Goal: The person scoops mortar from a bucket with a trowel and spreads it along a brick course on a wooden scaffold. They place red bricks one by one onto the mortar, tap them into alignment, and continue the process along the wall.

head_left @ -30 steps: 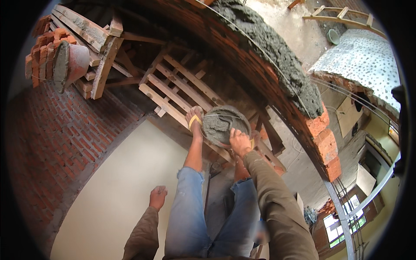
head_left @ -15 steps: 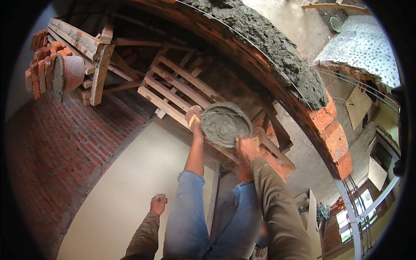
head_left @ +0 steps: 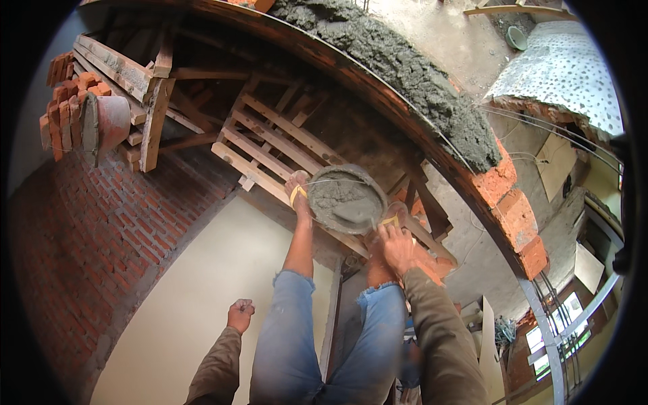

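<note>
My right hand (head_left: pixel 397 246) is closed round the handle of a trowel at the near right rim of a round bucket (head_left: pixel 316 219). The trowel's smooth grey blade (head_left: pixel 359 212) lies in the wet mortar (head_left: pixel 337 192) that fills the bucket. Between my two sandalled feet, the bucket rests on a wooden slat platform (head_left: pixel 263 167). My left hand (head_left: pixel 240 315) hangs in a loose fist beside my left leg, apart from everything, with nothing visible in it.
A curved brick wall edge (head_left: pixel 514 210) crosses the upper right, with a thick mortar bed (head_left: pixel 405 71) and a taut string along it. At far left, bricks (head_left: pixel 67 111) and a pinkish bucket (head_left: pixel 113 123) sit by timber planks (head_left: pixel 111 57). Metal bars (head_left: pixel 550 344) rise at lower right.
My right hand has drawn back slightly from the bucket, and the trowel blade now shows in the mortar. My left hand stays nearly where it was. The view has shifted a little.
</note>
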Tool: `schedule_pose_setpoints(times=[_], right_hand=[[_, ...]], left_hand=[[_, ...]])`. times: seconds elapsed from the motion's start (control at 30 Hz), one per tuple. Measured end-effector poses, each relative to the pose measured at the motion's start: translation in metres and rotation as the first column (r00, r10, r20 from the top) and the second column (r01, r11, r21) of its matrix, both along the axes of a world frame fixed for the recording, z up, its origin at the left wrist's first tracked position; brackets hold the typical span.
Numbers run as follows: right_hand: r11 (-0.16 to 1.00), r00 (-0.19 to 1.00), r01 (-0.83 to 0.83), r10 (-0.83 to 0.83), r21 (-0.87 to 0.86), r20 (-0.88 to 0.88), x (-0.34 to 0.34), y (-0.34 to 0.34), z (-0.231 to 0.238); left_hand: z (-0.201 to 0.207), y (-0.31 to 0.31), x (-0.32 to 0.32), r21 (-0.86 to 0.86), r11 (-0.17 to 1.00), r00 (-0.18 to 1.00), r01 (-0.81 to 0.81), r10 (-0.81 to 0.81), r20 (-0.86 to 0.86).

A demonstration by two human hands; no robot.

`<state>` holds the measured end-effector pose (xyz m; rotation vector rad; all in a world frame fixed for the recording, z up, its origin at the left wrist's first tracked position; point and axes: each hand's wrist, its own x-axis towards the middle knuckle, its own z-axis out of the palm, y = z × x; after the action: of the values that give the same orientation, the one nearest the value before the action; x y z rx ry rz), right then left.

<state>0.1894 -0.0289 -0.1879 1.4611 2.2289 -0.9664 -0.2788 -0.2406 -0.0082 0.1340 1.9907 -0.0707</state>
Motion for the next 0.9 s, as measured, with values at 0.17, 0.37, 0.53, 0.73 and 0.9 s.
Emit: schedule_pose_setpoints(times=[0.17, 0.37, 0.53, 0.73, 0.9], right_hand=[[0.973, 0.975, 0.223, -0.222, -0.055, 0.021, 0.003, 0.024, 0.01], [0.854, 0.968, 0.247, -0.234, -0.457, 0.087, -0.052, 0.028, -0.041], [0.812, 0.957, 0.253, -0.291, -0.526, 0.011, -0.052, 0.019, -0.051], [0.747, 0.903, 0.307, -0.425, -0.589, -0.069, -0.031, 0.016, -0.05], [0.782, 0.891, 0.28, -0.427, -0.557, -0.153, -0.017, 0.011, -0.036]], left_hand=[[-0.006, 0.014, 0.002, 0.027, 0.998, 0.998, 0.062, -0.062, -0.001], [-0.01, 0.021, 0.002, 0.006, 0.997, 0.997, 0.075, -0.075, 0.0], [-0.004, 0.023, -0.003, -0.019, 0.996, 0.996, 0.085, -0.085, -0.023], [-0.005, 0.022, -0.003, 0.0, 0.996, 0.996, 0.089, -0.089, -0.016], [-0.006, 0.027, 0.006, -0.004, 0.994, 0.994, 0.105, -0.105, -0.008]])
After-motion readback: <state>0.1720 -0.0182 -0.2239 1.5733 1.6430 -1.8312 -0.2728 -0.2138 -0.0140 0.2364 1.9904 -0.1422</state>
